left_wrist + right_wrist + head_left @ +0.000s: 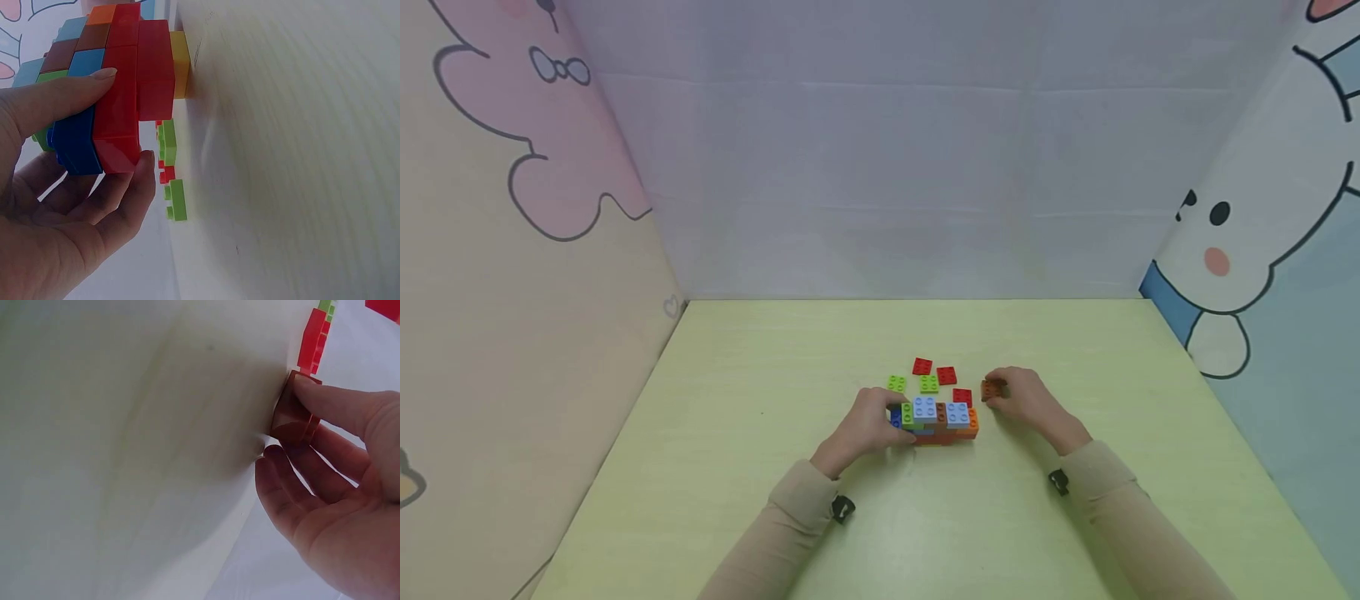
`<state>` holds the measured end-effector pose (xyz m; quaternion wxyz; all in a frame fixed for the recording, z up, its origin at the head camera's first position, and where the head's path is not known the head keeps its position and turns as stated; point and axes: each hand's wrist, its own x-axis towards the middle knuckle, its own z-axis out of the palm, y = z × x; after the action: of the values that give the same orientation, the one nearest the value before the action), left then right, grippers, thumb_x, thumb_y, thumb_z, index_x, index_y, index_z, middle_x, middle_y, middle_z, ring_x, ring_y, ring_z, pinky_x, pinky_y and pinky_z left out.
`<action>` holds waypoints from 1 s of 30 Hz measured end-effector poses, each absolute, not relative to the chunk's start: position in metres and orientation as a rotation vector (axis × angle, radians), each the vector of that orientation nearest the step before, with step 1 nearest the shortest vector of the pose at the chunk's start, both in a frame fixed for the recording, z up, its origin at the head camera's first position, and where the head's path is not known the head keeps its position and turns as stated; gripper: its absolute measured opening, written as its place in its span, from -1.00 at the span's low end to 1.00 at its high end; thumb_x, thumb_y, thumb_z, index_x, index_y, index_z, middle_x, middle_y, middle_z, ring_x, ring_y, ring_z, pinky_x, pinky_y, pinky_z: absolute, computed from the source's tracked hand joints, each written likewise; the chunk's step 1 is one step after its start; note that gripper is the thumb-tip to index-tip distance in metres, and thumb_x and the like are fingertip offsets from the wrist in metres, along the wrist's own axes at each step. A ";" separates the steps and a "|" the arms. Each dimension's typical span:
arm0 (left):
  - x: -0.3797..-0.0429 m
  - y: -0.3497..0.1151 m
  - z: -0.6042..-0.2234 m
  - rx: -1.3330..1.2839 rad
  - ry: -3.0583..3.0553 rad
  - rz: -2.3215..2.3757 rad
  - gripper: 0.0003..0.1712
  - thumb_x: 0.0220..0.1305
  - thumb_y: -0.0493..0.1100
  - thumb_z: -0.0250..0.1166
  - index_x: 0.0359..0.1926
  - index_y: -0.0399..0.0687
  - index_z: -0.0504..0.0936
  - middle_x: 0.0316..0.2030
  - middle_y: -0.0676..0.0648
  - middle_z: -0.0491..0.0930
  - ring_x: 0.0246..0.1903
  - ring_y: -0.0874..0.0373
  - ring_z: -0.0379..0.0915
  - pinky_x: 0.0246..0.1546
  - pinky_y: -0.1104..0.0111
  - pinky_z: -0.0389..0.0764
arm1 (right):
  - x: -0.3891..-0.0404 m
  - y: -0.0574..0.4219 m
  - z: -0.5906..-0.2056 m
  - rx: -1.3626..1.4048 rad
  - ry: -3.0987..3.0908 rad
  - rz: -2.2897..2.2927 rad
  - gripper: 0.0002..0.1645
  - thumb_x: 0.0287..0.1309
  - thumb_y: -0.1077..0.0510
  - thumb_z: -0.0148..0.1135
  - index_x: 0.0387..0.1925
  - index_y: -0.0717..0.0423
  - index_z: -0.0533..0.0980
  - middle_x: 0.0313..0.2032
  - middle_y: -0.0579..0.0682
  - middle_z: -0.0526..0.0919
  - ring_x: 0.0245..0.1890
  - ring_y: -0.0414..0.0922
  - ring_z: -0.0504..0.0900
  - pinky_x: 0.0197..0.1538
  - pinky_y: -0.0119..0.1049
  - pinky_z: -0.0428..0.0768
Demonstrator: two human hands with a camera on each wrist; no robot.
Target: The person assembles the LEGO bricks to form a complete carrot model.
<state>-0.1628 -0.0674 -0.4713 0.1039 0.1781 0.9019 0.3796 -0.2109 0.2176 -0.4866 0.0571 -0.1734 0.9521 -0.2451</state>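
A block of stacked toy bricks (942,422) in red, orange, brown, green, light and dark blue stands near the middle of the table. My left hand (872,421) grips its left end, thumb in front and fingers behind. In the left wrist view a yellow brick (180,65) shows under the red bricks (119,106) of the stack. To the right of the stack, my right hand (1021,395) pinches a brown brick (991,389) between thumb and fingers. The right wrist view shows that brown brick (292,411) at the tabletop; whether it touches the table I cannot tell.
Behind the stack lie loose red bricks (947,376) and green bricks (928,384). The pale table (775,358) ends at a light cloth wall (895,167), with printed side panels (1285,400) to left and right.
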 end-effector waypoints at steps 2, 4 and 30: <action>-0.163 -0.067 -0.471 0.522 2.662 1.112 -0.51 -0.15 -0.20 0.58 -0.11 -0.17 0.69 -0.24 0.05 0.57 -0.18 0.15 0.41 -0.12 0.22 0.45 | -0.211 0.218 -0.487 -0.525 2.879 -0.742 -0.57 0.01 0.25 0.42 -0.05 0.32 0.56 -0.15 0.13 0.62 -0.12 0.07 0.54 0.00 0.01 0.48; -0.163 -0.067 -0.471 0.520 2.667 1.102 -0.50 -0.15 -0.19 0.59 -0.10 -0.18 0.69 -0.24 0.04 0.56 -0.18 0.15 0.40 -0.11 0.22 0.44 | -0.211 0.219 -0.486 -0.515 2.868 -0.754 -0.58 0.01 0.23 0.42 -0.06 0.30 0.56 -0.17 0.10 0.62 -0.14 0.05 0.54 -0.02 0.00 0.50; -0.164 -0.065 -0.469 0.503 2.673 1.097 -0.50 -0.17 -0.22 0.58 -0.11 -0.19 0.69 -0.24 0.01 0.57 -0.13 0.06 0.41 -0.07 0.18 0.41 | -0.169 0.181 -0.419 -0.754 2.748 -1.175 -0.56 0.04 0.20 0.42 -0.01 0.17 0.57 -0.10 -0.04 0.63 -0.15 -0.06 0.57 -0.14 -0.07 0.58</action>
<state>-0.1637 -0.0654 -0.4685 0.1044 0.1704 0.9065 0.3719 -0.1687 0.1808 -0.4187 0.0298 -0.2444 0.8912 -0.3811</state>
